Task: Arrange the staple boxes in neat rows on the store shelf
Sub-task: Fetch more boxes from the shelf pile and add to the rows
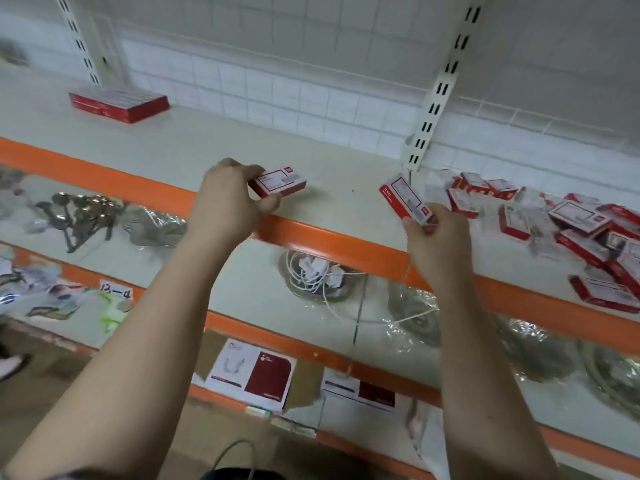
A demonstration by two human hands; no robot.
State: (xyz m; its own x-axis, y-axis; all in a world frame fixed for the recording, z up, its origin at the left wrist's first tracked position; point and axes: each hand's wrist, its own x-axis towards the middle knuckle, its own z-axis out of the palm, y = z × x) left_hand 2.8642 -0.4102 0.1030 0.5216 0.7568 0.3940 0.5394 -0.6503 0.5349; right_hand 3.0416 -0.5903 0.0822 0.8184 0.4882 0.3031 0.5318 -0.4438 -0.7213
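My left hand (pixel 227 202) grips a small red and white staple box (pixel 280 181) just above the top shelf (pixel 194 147), near its orange front edge. A second staple box (pixel 405 199), tilted upright, is pinched in my right hand (pixel 438 237) over the same edge. At the right end of the shelf lies a loose pile of several staple boxes (pixel 575 230), scattered at all angles. Far back on the left, a tidy block of staple boxes (pixel 119 102) sits against the wall.
A slotted white upright (pixel 433 102) rises from the shelf between my hands and the pile. The lower shelves hold metal spoons (pixel 79 209), a coiled white cable (pixel 318 275), wrapped plates (pixel 412 306) and paper-labelled packs (pixel 252 372).
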